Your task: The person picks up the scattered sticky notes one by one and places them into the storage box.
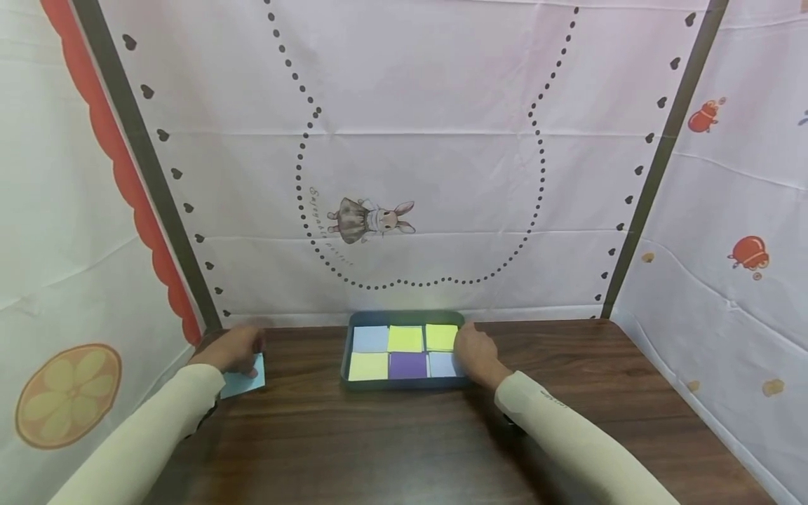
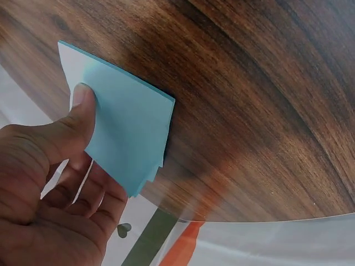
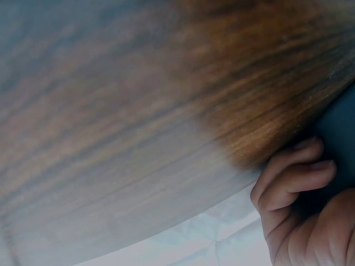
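At the table's left back corner my left hand [image 1: 235, 349] holds a stack of light blue paper notes [image 1: 245, 379]. The left wrist view shows the thumb on the face of the blue notes [image 2: 125, 119] and the other fingers behind and below them; some sheets fan out at one corner. My right hand [image 1: 477, 354] is at the right side of a dark tray [image 1: 404, 385], gripping its rim. In the right wrist view the fingers [image 3: 297, 180] are curled against the tray's dark wall; the thumb's hold is hidden.
Inside the tray lie yellow notes [image 1: 368, 367], purple notes [image 1: 407, 365] and pale blue notes [image 1: 369, 339] in two rows. The brown wooden table [image 1: 379, 449] ends at a white printed cloth [image 1: 416, 175] behind it. Cloth walls stand at both sides.
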### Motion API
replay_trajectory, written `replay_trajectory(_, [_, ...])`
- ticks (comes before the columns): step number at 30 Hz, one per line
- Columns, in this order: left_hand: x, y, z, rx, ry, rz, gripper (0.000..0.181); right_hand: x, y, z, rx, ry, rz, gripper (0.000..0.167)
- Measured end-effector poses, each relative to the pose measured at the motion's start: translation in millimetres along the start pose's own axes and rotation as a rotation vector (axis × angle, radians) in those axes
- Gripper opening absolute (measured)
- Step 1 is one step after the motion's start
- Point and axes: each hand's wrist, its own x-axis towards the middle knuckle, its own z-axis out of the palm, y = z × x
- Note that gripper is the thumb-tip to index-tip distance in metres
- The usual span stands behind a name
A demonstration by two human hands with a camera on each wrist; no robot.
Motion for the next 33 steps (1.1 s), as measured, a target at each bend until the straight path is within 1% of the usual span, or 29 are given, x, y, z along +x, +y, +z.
replay_trajectory(8, [3.9, -5.4, -0.4, 0.005, 0.009, 0.014, 0.031, 2.5, 1.5, 3.9, 0.011, 0.007, -0.004, 0.029])
replay_trajectory(10, [3.5, -4.2, -1.7, 0.015, 0.012, 0.013, 0.026, 2.2, 1.3, 2.9, 0.019, -0.002, -0.004, 0.03])
replay_trajectory(13, [2.6, -1.3, -5.7, 0.038, 0.026, 0.031, 0.019, 0.3, -0.3, -0.5, 0.027, -0.005, 0.001, 0.031])
replay_trajectory(17, [1.1, 4.8, -15.2, 0.047, 0.044, 0.07, 0.019, -3.8, -3.3, -5.8, 0.046, -0.017, 0.026, 0.031])
replay_trajectory(20, [-0.6, 11.6, -25.2, 0.025, 0.042, 0.085, 0.019, -6.5, -5.6, -8.5, 0.055, -0.026, 0.039, 0.03])
replay_trajectory(22, [-0.9, 17.4, -32.2, 0.013, 0.032, 0.083, 0.018, -7.4, -6.4, -10.1, 0.049, -0.024, 0.037, 0.03])
replay_trajectory(26, [3.2, 30.6, -44.0, -0.001, 0.031, 0.093, 0.016, -4.4, -4.0, -8.5, 0.038, -0.005, 0.025, 0.031])
replay_trajectory(27, [4.9, 34.1, -46.3, 0.006, 0.036, 0.104, 0.015, -3.7, -3.3, -7.9, 0.035, 0.0, 0.02, 0.031])
replay_trajectory(33, [8.9, 64.7, -60.6, 0.027, 0.067, 0.151, 0.01, 0.1, -0.6, -2.7, 0.024, -0.009, 0.012, 0.031])
